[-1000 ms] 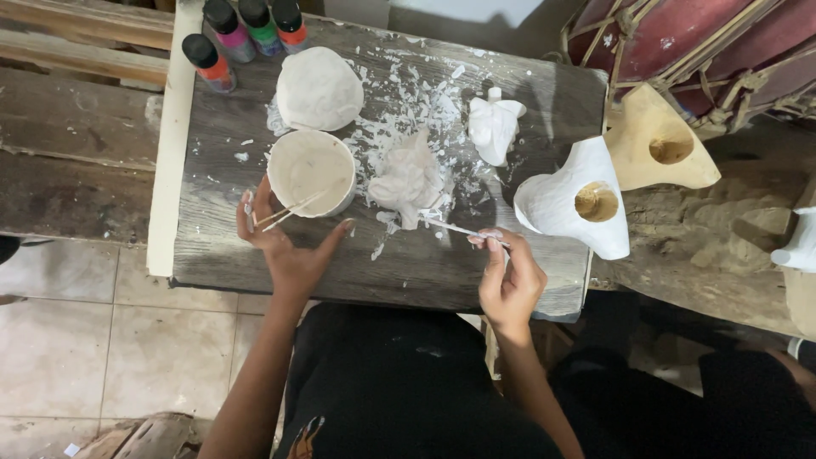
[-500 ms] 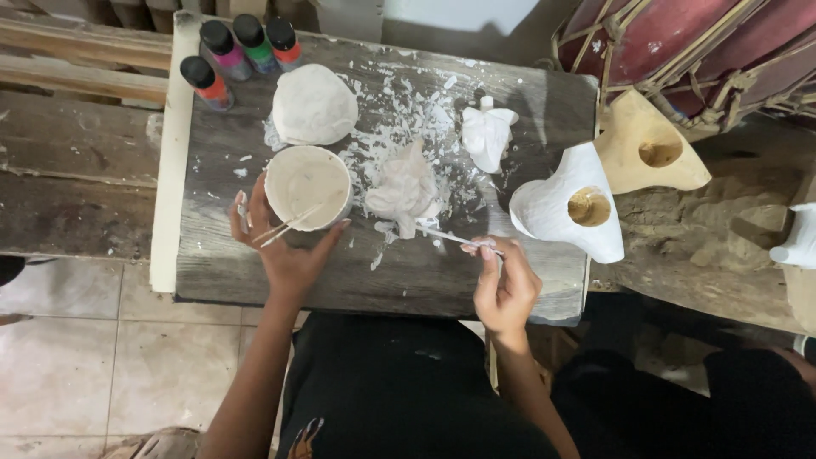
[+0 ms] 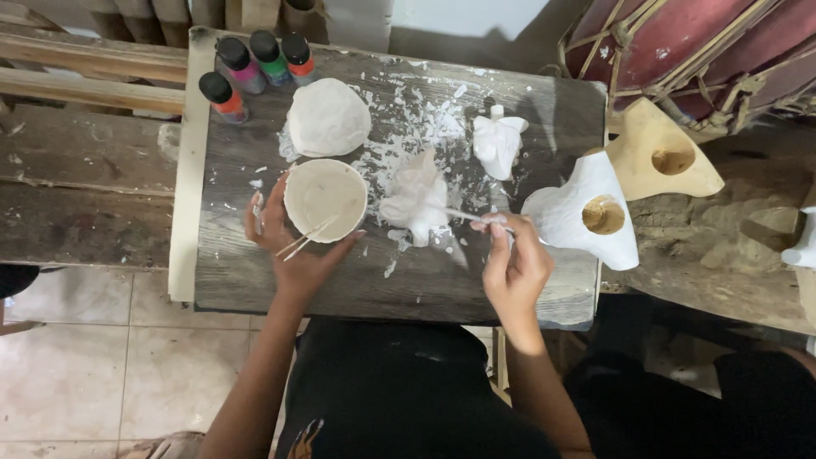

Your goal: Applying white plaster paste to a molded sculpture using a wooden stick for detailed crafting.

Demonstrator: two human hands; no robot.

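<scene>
My left hand (image 3: 293, 251) cups a small bowl (image 3: 325, 195) of white paste on the grey wooden board (image 3: 399, 280); two thin sticks (image 3: 308, 238) rest against the bowl's near rim. My right hand (image 3: 514, 268) pinches a thin brush (image 3: 463, 213) whose tip touches a lumpy white figure (image 3: 416, 200) lying mid-board amid white smears. A smaller white figure (image 3: 498, 143) stands behind it. A white dome-shaped lump (image 3: 327, 117) sits behind the bowl.
Several paint bottles (image 3: 252, 61) with black caps stand at the board's far left corner. A white mask (image 3: 586, 212) and a bare tan mask (image 3: 659, 157) lie off the right edge. Old wooden planks (image 3: 85, 170) run to the left; tiled floor (image 3: 85, 365) lies below.
The view has shifted slightly. My right hand has brought the brush tip closer onto the white figure. My left hand stays around the bowl.
</scene>
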